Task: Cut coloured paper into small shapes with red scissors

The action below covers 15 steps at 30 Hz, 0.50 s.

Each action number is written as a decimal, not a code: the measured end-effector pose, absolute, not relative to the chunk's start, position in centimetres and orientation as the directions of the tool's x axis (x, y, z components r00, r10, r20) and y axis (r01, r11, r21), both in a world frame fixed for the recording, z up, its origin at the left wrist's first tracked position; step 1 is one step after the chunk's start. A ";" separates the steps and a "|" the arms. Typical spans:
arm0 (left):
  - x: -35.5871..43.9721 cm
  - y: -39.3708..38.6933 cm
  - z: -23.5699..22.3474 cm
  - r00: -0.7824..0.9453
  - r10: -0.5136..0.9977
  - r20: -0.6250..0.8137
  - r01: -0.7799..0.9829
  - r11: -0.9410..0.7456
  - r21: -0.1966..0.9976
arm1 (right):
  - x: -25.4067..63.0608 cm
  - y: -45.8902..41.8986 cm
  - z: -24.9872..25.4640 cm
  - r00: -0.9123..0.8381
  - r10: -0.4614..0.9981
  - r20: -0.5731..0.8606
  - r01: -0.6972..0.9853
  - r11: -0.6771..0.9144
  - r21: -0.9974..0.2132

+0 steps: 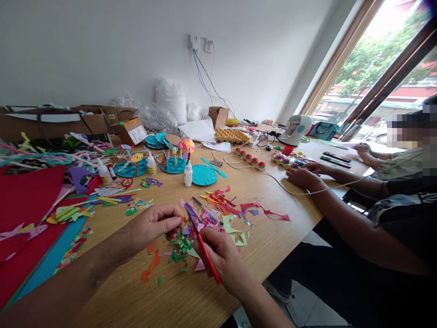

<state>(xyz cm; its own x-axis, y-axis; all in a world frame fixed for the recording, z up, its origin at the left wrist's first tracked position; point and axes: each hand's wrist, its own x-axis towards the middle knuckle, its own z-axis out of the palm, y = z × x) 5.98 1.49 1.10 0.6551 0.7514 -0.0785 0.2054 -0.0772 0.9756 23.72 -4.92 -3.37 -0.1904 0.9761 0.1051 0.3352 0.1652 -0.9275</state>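
Observation:
My right hand point(223, 255) is closed around red-handled scissors point(207, 256), whose blades point up and away over a heap of paper scraps point(205, 218). To its left, my left hand point(159, 222) pinches something at the fingertips, where a bit of orange paper shows beside the blades. Green paper snippets point(180, 248) lie below the two hands. Closer to me are a few orange paper scraps point(154, 262). A slim pen-like tool point(203, 207) rests among the pieces behind the scissors.
Glue bottles point(188, 174), blue discs point(204, 175) and paper fish point(70, 213) stand or lie beyond my hands. Red sheets point(30, 200) cover the left side. On the right, a co-worker's hands point(303, 180) work at painted egg-carton cups, near a white cable point(283, 187) and a fan point(296, 129).

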 end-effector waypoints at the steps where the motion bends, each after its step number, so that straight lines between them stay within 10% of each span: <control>1: 5.7 1.5 1.1 0.656 0.749 -0.091 0.221 -0.075 0.972 | 23.8 -4.8 -3.3 -0.187 0.978 0.094 0.317 0.150 -0.937; 7: 0.8 3.0 1.7 0.583 0.793 -0.178 0.505 -0.183 0.844 | 24.7 -4.6 -4.1 -0.153 0.986 0.060 0.312 0.105 -0.944; 15: -10.1 5.0 0.3 0.383 0.865 -0.324 0.908 -0.290 0.301 | 25.2 -5.0 -5.7 -0.139 0.990 0.030 0.181 0.055 -0.982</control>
